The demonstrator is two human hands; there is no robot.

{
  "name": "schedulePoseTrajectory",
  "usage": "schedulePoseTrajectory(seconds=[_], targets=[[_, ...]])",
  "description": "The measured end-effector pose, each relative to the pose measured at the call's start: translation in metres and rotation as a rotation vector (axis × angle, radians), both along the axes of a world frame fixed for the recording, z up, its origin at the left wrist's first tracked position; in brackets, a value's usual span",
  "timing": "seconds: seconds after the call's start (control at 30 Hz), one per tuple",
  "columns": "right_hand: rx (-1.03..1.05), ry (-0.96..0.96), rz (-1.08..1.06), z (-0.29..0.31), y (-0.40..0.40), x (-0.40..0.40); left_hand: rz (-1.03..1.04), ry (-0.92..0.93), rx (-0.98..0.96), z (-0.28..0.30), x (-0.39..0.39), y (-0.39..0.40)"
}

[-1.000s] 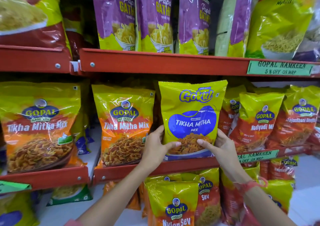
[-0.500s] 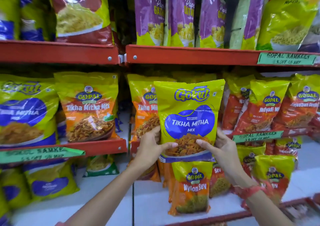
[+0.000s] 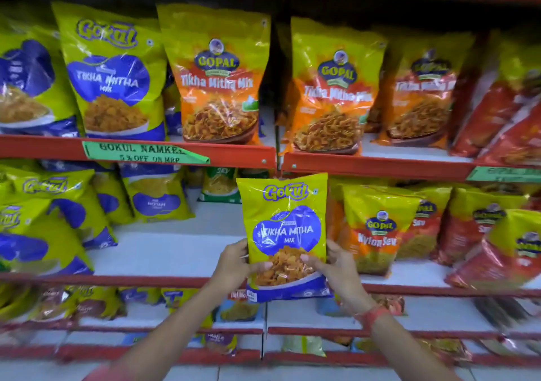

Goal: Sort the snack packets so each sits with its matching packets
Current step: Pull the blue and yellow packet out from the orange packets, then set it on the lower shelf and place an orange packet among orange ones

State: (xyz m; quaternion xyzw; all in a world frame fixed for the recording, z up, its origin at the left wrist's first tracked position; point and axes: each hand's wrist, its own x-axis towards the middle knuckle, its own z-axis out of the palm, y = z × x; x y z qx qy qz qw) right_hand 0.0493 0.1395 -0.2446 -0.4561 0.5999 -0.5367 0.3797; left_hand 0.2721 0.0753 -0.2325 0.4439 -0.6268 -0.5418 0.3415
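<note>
I hold a yellow-and-blue Gokul Tikha Mitha Mix packet [image 3: 285,222] upright in front of the shelves. My left hand [image 3: 234,263] grips its lower left edge and my right hand [image 3: 339,266] its lower right edge, thumbs on the front. A matching Gokul Tikha Mitha packet [image 3: 112,73] stands on the upper shelf at the left, next to another Gokul packet [image 3: 26,79]. Orange Gopal Tikha Mitha Mix packets [image 3: 218,79] stand to the right of them.
Red shelf rails [image 3: 175,154] run across, with a green Gokul Namkeen price tag [image 3: 143,152]. Gopal Nylon Sev packets [image 3: 377,228] stand right of the held packet, more Gokul packets [image 3: 52,214] at the lower left. Bare white shelf [image 3: 175,249] lies behind my left hand.
The packet has come off the shelf with the Gopal packets and moved left and down in both hands. My view has swung left, bringing the Gokul section into sight.
</note>
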Motion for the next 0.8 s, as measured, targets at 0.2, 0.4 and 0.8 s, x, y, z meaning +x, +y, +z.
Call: schedulePoseTrajectory(seconds=[0.2,0.4,0.8], targets=[[0.331,-0.087,-0.005,-0.031,-0.058,0.018,0.194,-0.016,0.318,-0.042,0.019,-0.048],[0.590,-0.373,-0.020,-0.015,-0.097,0.020,0.316,0.114,0.678,-0.033,0.006,-0.094],[0.518,-0.086,0.278,0.080,-0.097,0.029,0.072,0.004,0.633,0.016,0.026,-0.102]])
